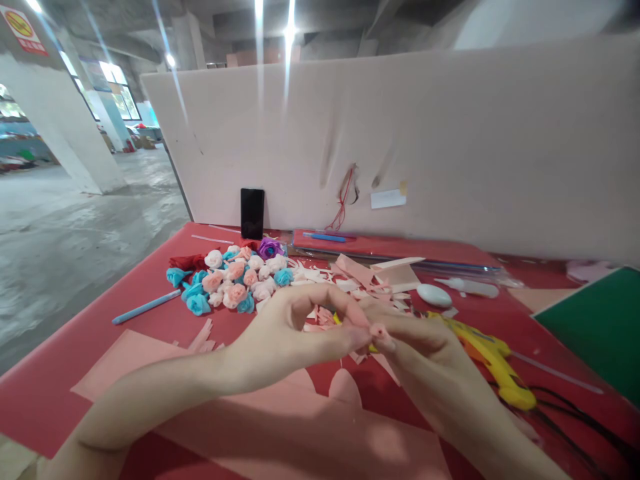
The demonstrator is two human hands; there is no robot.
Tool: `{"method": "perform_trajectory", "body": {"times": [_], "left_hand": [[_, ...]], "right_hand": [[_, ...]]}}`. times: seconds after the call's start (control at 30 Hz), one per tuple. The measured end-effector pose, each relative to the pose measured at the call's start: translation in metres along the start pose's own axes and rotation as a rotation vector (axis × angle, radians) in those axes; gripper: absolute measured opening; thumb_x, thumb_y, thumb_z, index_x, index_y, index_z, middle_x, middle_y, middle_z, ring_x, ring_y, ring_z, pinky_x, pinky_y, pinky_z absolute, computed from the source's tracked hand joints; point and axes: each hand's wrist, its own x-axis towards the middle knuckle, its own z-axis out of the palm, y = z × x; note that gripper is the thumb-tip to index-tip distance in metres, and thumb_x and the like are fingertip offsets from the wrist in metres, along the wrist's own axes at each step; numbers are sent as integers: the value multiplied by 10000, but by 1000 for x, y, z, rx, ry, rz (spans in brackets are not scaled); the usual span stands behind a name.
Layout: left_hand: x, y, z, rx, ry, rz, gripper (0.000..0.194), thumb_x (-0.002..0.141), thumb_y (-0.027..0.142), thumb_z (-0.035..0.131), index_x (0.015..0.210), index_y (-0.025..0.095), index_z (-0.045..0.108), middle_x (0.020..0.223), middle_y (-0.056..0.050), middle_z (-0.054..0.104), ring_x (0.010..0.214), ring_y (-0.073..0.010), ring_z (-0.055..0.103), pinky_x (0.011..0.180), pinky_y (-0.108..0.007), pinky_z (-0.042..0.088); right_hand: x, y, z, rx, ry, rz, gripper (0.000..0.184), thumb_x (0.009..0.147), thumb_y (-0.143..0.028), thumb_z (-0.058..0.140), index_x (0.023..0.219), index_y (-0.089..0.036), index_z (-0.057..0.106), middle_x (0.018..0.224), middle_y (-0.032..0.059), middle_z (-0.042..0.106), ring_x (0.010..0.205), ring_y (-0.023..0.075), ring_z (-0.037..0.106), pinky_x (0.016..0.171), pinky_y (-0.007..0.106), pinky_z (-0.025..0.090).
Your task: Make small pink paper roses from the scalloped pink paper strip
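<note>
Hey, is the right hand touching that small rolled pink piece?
Touching: the head view shows the small rolled pink piece at the fingertips of the right hand, its thumb against it.

Ceiling lamps [289,32] are streaking glare high above the left hand [280,330], while soft shadow is darkening the paper [300,427] below.

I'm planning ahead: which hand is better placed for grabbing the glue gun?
Probably your right hand: the glue gun lies beside it, while your left hand is farther away. Both are at the small pink roll, though.
</note>
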Motion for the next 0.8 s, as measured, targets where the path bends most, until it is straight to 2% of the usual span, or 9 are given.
{"method": "perform_trajectory", "body": {"times": [0.17,0.37,0.57,0.8], "left_hand": [[1,-1,0,1,9,9,84,759,107,643,714,150,587,736,15,632,660,-72,576,655,-212,497],[1,0,1,-14,34,-47,74,783,120,626,731,150,583,768,15,638,673,-66,574,676,-212,501],[0,-2,2,-35,47,-27,75,782,142,636,722,147,591,697,22,609,659,-68,570,654,-199,501],[1,-2,3,-67,35,-18,88,782,115,636,721,146,580,735,26,633,663,-46,579,654,-164,494]], "right_hand": [[-2,1,3,90,15,84,250,807,-420,615,637,-256,698,647,-2,651,700,156,599,697,279,506],[-3,3,7,224,47,196,252,763,-481,652,655,-262,716,657,2,622,710,160,576,698,294,482],[-3,1,10,251,65,202,235,759,-472,661,650,-271,714,656,-5,625,707,148,564,686,270,466],[-4,1,10,216,55,153,223,753,-471,661,663,-276,715,658,1,633,702,163,596,678,295,502]]}}
